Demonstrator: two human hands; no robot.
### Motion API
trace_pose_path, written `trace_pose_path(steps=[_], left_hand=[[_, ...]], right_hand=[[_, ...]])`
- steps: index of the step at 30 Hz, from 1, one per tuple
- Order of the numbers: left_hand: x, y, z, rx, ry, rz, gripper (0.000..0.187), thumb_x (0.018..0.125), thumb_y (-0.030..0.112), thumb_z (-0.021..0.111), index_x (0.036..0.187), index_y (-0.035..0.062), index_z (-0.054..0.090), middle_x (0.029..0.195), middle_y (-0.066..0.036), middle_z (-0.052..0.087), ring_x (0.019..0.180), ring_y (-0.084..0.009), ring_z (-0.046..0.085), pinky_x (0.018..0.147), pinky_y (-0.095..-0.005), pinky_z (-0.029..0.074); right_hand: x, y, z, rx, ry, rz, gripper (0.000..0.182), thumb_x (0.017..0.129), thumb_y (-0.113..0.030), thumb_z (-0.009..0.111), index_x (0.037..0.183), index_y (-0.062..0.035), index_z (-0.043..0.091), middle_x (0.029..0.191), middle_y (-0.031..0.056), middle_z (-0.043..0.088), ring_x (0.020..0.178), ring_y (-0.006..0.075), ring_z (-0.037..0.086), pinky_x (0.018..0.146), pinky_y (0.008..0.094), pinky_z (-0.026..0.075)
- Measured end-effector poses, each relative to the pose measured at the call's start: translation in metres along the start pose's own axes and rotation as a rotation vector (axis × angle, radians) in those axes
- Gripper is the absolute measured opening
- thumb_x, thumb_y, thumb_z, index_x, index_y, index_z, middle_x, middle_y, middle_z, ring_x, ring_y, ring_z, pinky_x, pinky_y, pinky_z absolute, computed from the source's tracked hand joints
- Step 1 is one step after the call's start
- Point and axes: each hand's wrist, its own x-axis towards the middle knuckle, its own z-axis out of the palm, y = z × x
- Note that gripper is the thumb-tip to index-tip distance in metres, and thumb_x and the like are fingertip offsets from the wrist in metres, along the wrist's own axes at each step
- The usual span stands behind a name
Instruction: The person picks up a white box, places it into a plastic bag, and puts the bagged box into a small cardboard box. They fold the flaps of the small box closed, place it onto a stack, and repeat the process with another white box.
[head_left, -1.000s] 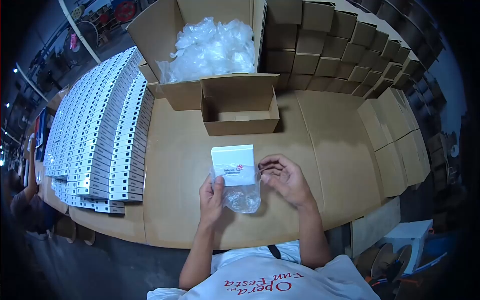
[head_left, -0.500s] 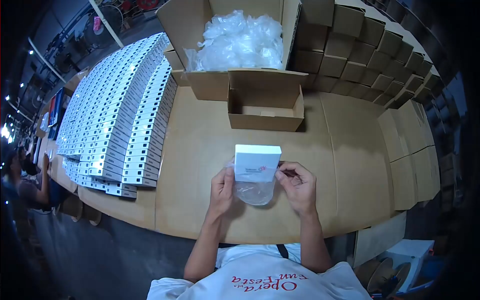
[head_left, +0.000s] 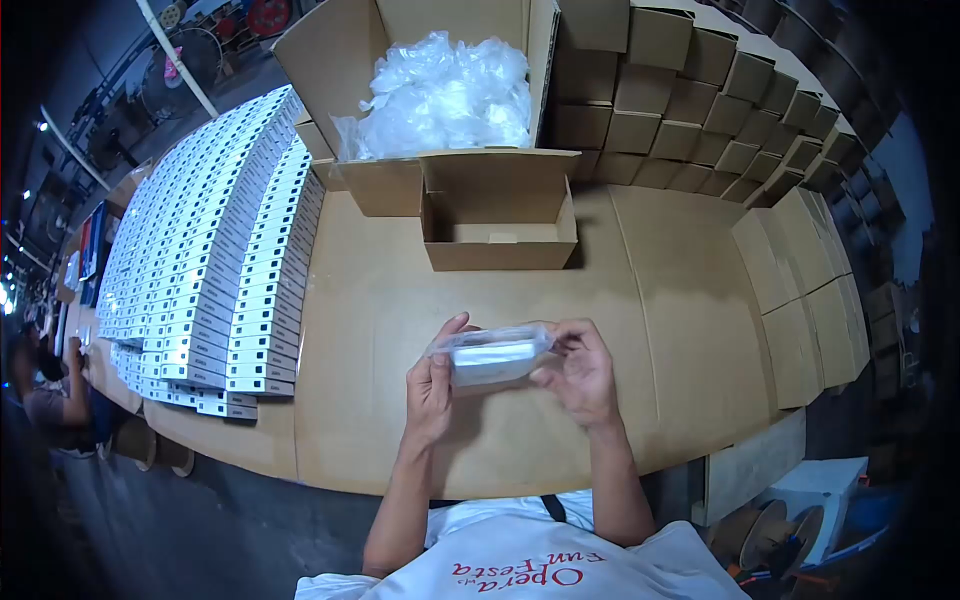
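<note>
A small white box (head_left: pixel 495 355) in a clear plastic bag is held above the table, its narrow side turned up. My left hand (head_left: pixel 433 385) grips the bagged box at its left end, thumb in front. At the other end, the fingers of my right hand (head_left: pixel 578 372) are closed on the bag's edge. Beyond my hands an open brown carton (head_left: pixel 500 256) stands on the table, with no items visible inside. Behind it, a large open carton (head_left: pixel 330 70) holds a heap of clear plastic bags (head_left: pixel 450 95).
Stacked white boxes (head_left: pixel 190 260) fill the table's left side. Rows of brown cartons (head_left: pixel 690 100) stand at the back right, with more cartons (head_left: pixel 800 290) at the right edge. At far left a person (head_left: pixel 60 385) sits by the table. A stool (head_left: pixel 825 490) is at lower right.
The white box has gone from upright, partly out of the bag, to tipped over and inside it. Both hands have turned with it. The whole view has shifted slightly.
</note>
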Motion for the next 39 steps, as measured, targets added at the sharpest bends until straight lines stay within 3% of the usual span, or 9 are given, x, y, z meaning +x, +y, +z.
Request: trace_pose_path(steps=[3,8,11,12,18,26,30,33,39], left_hand=[[0.0,-0.002,0.001,-0.056,-0.04,-0.015,0.055,0.112,0.037,0.04,0.148,-0.0037,0.049,0.13,-0.016,0.064,0.121,-0.0243,0.061,0.109,-0.038,0.045],[0.0,0.009,0.006,0.047,-0.059,0.081,0.056,0.103,0.025,0.063,0.149,-0.0019,0.046,0.133,-0.016,0.061,0.124,-0.0249,0.059,0.108,-0.0383,0.046],[-0.004,0.016,0.009,0.034,-0.087,-0.01,0.068,0.093,0.031,0.077,0.147,0.0015,0.046,0.132,-0.015,0.06,0.121,-0.0236,0.06,0.106,-0.0377,0.047],[-0.004,0.015,0.012,-0.002,-0.044,-0.011,0.039,0.097,0.008,0.069,0.133,0.0009,0.057,0.125,-0.012,0.062,0.119,-0.0215,0.06,0.102,-0.0341,0.048],[-0.008,0.014,0.01,0.041,0.003,-0.049,0.016,0.101,0.008,0.064,0.113,-0.0007,0.067,0.118,-0.009,0.065,0.108,-0.0169,0.062,0.094,-0.0317,0.052],[-0.012,0.009,0.016,0.099,0.184,-0.21,0.026,0.104,0.023,0.064,0.108,-0.0013,0.072,0.106,-0.005,0.069,0.092,-0.0126,0.066,0.076,-0.0292,0.06],[-0.011,0.01,0.016,0.105,0.246,-0.294,0.028,0.103,0.025,0.064,0.11,-0.0008,0.072,0.099,-0.006,0.071,0.088,-0.0127,0.068,0.076,-0.0303,0.06],[-0.005,0.014,0.02,0.06,0.251,-0.269,0.028,0.104,0.025,0.064,0.112,-0.0006,0.072,0.099,-0.006,0.072,0.088,-0.0124,0.068,0.075,-0.0296,0.06],[-0.003,0.015,0.026,0.052,0.231,-0.235,0.026,0.105,0.025,0.064,0.106,0.0007,0.072,0.09,0.002,0.067,0.079,-0.0044,0.058,0.068,-0.0222,0.048]], right_hand=[[-0.001,-0.013,0.013,-0.273,-0.003,0.173,0.054,0.082,-0.003,0.084,0.129,-0.0017,0.057,0.127,0.0115,0.067,0.117,0.0194,0.063,0.104,0.0355,0.047],[-0.012,0.006,0.012,-0.244,0.1,0.121,0.038,0.079,0.004,0.083,0.114,-0.0018,0.069,0.108,0.0109,0.074,0.101,0.0181,0.07,0.091,0.0317,0.055],[-0.012,0.009,0.011,-0.18,0.063,0.084,0.041,0.079,0.01,0.079,0.117,-0.0021,0.069,0.11,0.0117,0.074,0.103,0.0199,0.07,0.093,0.0324,0.056],[-0.009,0.004,0.012,-0.202,0.042,0.095,0.041,0.078,0.015,0.075,0.115,-0.0016,0.071,0.111,0.0118,0.074,0.104,0.0218,0.07,0.091,0.0331,0.058],[-0.003,-0.009,0.014,-0.313,-0.032,0.068,0.038,0.075,0.018,0.074,0.105,-0.0043,0.077,0.109,0.0112,0.075,0.104,0.0219,0.07,0.086,0.0333,0.06],[-0.006,-0.001,-0.003,-0.205,0.039,0.097,0.006,0.09,0.005,0.071,0.094,0.002,0.074,0.109,0.0157,0.075,0.106,0.0252,0.07,0.097,0.0345,0.053],[-0.009,-0.01,-0.011,-0.075,0.346,0.122,0.009,0.09,0.005,0.071,0.093,-0.0012,0.076,0.115,0.0203,0.072,0.111,0.0284,0.068,0.098,0.0365,0.053],[-0.003,-0.02,-0.008,-0.254,0.073,-0.145,0.014,0.087,0.003,0.075,0.098,-0.0046,0.078,0.122,0.0184,0.07,0.114,0.0274,0.067,0.099,0.0357,0.053],[-0.001,-0.016,0.0,-0.572,-0.166,0.071,0.041,0.078,0.0,0.083,0.117,-0.0111,0.078,0.112,0.0164,0.075,0.102,0.0272,0.072,0.091,0.0355,0.056]])
